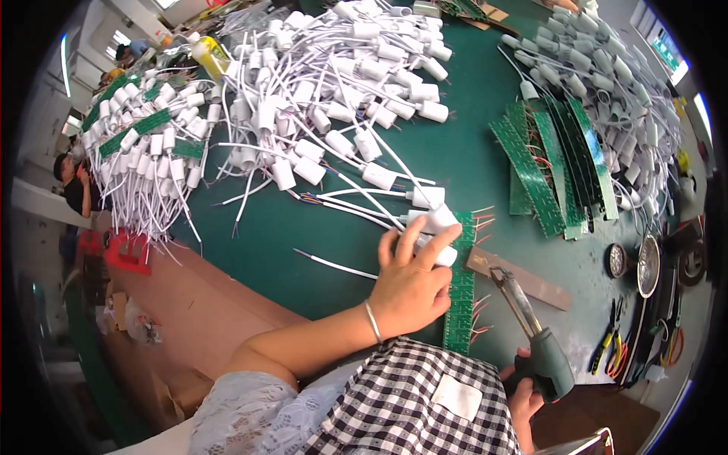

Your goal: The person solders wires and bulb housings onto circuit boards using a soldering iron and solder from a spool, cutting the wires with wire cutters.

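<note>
So the left hand (413, 284) has its fingers bent over a few white caps (441, 218) at the edge of a green board (459, 318); can't tell if it's really gripping one or just pressing. The right hand (525, 398) is wrapped around a soldering iron (552, 364), tip pointing up and away from it. A wooden strip (523, 280) sits just right of the left hand.

As for containers, right of both hands there's a small round tin (617, 260) and what looks like a shiny dish (648, 265) next to it, but I can't make out what's in either. Way past the left hand, off to its left, is a yellow bottle (205, 57), contents unclear too. More caps with wires cover the counter (470, 129) beyond the left hand, plus a stack of boards (529, 178) beyond the iron.
</note>
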The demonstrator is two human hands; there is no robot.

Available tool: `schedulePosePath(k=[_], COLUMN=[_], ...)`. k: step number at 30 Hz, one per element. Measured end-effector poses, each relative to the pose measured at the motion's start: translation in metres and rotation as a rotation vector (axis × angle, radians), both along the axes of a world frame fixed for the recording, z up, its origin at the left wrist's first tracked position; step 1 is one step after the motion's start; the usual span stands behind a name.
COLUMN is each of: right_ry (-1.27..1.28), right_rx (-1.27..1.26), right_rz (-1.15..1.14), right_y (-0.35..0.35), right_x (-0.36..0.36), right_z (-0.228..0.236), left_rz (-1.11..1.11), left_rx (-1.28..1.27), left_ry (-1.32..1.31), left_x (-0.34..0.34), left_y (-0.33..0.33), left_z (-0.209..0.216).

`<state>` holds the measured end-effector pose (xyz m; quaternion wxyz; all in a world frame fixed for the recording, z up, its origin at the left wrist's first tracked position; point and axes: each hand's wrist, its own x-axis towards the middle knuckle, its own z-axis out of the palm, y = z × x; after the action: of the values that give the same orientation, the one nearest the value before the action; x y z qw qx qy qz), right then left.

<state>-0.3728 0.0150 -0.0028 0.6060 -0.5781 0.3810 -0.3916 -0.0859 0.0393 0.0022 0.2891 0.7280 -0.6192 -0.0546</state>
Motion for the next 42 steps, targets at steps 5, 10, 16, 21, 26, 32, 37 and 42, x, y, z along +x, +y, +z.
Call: schedulePosePath(k=[5,10,16,21,26,32,37,42], right_ry=[0.027,0.050,0.050,0.039,0.011,-0.048,-0.057,-0.038], right_rx=[-0.030,-0.008,0.012,0.033,0.029,0.030,0.017,0.011], right_rz=[-0.041,-0.052,-0.036,-0.049,-0.051,-0.062,-0.061,-0.083], right_y=[-0.001,-0.002,-0.005,-0.001,0.000,0.004,0.008,0.012], right_x=[0.004,0.009,0.010,0.006,0.004,0.010,0.010,0.008], right_z=[-0.003,0.003,0.004,0.003,0.002,0.005,0.007,0.011], left_rz=[0.055,0.085,0.024,-0.189,-0.166,-0.084,-0.101,0.058], left_rx=[-0.002,-0.209,0.066,0.349,0.308,0.304,0.413,-0.152], left_ry=[-0.079,-0.239,-0.137,-0.397,-0.329,0.097,0.110,0.323], left_x=[-0.003,0.050,0.160,0.170,0.170,0.178,0.172,0.181], left_y=[0.009,0.005,-0.038,-0.034,-0.034,-0.031,-0.028,-0.014], left_z=[0.008,0.036,0.044,0.052,0.035,0.047,0.025,0.023])
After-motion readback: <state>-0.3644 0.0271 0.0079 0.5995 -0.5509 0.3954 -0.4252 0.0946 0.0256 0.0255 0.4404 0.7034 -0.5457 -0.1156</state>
